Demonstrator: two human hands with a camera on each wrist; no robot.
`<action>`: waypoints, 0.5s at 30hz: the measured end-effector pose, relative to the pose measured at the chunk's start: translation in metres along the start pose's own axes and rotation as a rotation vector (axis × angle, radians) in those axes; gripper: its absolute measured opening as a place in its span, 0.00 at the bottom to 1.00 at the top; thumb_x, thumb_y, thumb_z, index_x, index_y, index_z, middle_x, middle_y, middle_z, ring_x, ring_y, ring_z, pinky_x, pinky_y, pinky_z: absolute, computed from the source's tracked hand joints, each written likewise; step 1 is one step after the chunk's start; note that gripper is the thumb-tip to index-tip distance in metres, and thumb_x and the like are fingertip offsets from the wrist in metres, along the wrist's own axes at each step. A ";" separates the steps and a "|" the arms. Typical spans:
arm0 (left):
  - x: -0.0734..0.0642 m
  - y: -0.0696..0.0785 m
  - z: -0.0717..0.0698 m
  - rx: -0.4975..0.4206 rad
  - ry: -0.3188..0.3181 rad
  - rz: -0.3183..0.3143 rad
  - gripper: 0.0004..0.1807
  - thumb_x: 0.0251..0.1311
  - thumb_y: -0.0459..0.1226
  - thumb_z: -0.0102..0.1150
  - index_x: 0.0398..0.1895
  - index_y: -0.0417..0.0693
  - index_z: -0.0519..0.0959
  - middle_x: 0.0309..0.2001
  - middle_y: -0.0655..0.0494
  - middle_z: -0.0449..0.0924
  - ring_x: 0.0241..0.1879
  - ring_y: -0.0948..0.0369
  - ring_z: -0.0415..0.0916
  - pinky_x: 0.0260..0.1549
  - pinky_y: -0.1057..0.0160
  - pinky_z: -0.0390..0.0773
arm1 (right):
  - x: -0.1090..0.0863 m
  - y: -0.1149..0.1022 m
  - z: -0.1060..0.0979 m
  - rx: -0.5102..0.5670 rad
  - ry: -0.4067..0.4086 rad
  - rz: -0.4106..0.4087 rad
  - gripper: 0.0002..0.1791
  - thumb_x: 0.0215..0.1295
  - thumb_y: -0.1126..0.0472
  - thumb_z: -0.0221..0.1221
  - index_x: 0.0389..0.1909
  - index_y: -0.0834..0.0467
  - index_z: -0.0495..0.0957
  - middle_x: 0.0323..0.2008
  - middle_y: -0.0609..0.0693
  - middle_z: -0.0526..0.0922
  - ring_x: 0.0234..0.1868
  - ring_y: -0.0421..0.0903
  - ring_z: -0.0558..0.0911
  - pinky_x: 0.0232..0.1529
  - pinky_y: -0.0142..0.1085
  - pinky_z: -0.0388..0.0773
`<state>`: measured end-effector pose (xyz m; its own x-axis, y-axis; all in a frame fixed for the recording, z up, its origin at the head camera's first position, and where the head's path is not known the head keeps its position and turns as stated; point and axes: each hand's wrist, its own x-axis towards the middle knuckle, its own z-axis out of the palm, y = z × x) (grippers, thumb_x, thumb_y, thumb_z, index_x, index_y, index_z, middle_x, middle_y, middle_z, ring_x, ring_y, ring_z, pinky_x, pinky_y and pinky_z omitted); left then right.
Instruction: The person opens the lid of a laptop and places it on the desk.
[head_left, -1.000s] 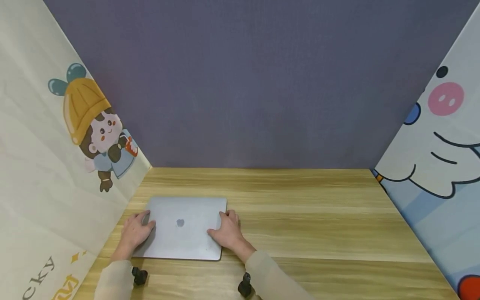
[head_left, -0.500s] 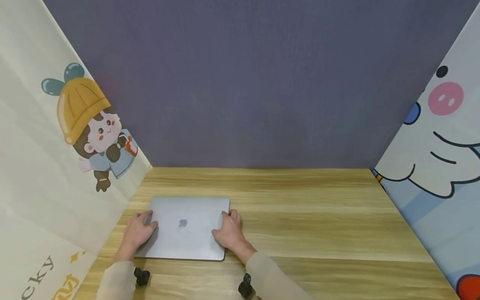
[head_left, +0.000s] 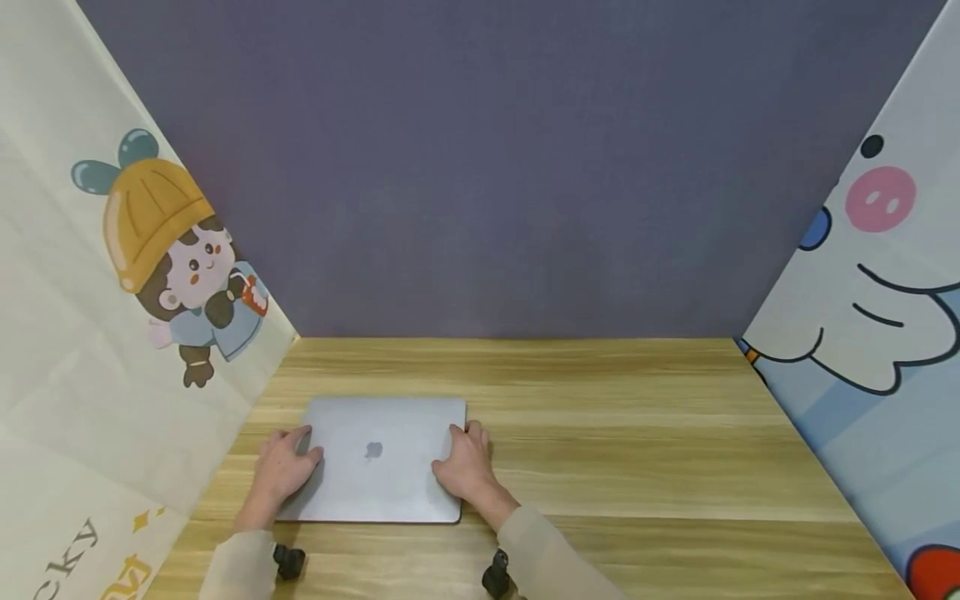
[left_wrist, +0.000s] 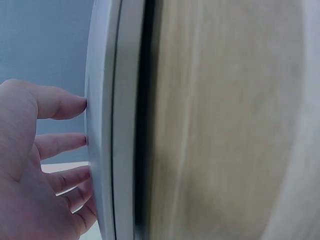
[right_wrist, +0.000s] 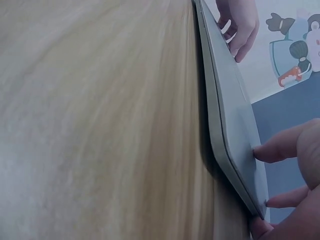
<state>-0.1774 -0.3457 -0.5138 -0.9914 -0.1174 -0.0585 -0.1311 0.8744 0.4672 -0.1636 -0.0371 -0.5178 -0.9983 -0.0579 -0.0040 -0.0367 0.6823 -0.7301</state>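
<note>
A closed silver-grey laptop (head_left: pixel 373 492) with an apple logo lies lid up on the left part of the table. My left hand (head_left: pixel 282 468) holds its left side, thumb and index fingertips on the lid. In the left wrist view, the laptop's front edge (left_wrist: pixel 126 120) runs upright beside the fingers (left_wrist: pixel 55 102). My right hand (head_left: pixel 467 463) grips the opposite side. There the thumb (right_wrist: pixel 280 145) rests on the lid and one fingertip is at the underside near the corner. A dark line of shadow shows beneath the laptop's edge.
The wood-grain table (head_left: pixel 615 450) extends to the right of the laptop. A grey-purple panel (head_left: pixel 517 167) stands behind it. Printed cartoon sheets, the left sheet (head_left: pixel 52 317) and the right sheet (head_left: pixel 847 333), flank the table. Small black devices sit at both wrists.
The laptop has slid a little to the right along the table, with both hands moving along with it and keeping their hold. The head view has shifted slightly.
</note>
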 end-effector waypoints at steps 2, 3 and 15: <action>-0.001 0.002 0.002 -0.002 0.008 0.004 0.32 0.65 0.40 0.55 0.67 0.27 0.68 0.61 0.22 0.65 0.60 0.29 0.62 0.55 0.31 0.67 | -0.001 0.001 -0.002 0.005 0.007 0.001 0.38 0.50 0.63 0.70 0.63 0.75 0.72 0.60 0.69 0.68 0.60 0.61 0.66 0.62 0.53 0.68; -0.001 0.004 0.002 0.001 0.011 0.006 0.32 0.65 0.40 0.55 0.67 0.27 0.68 0.61 0.22 0.65 0.59 0.29 0.62 0.54 0.31 0.67 | -0.001 0.001 -0.003 0.002 0.008 0.003 0.38 0.50 0.63 0.70 0.63 0.75 0.72 0.60 0.69 0.68 0.60 0.61 0.66 0.62 0.53 0.68; -0.008 0.019 0.006 0.009 0.018 0.055 0.31 0.64 0.39 0.57 0.65 0.25 0.70 0.58 0.22 0.68 0.57 0.30 0.66 0.52 0.33 0.71 | -0.007 0.008 -0.015 0.002 0.016 0.030 0.36 0.52 0.65 0.69 0.63 0.74 0.73 0.62 0.69 0.66 0.62 0.62 0.64 0.62 0.56 0.69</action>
<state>-0.1721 -0.3257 -0.5096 -0.9968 -0.0776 -0.0168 -0.0766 0.8839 0.4614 -0.1572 -0.0205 -0.5136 -0.9996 -0.0257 -0.0143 -0.0071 0.6823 -0.7311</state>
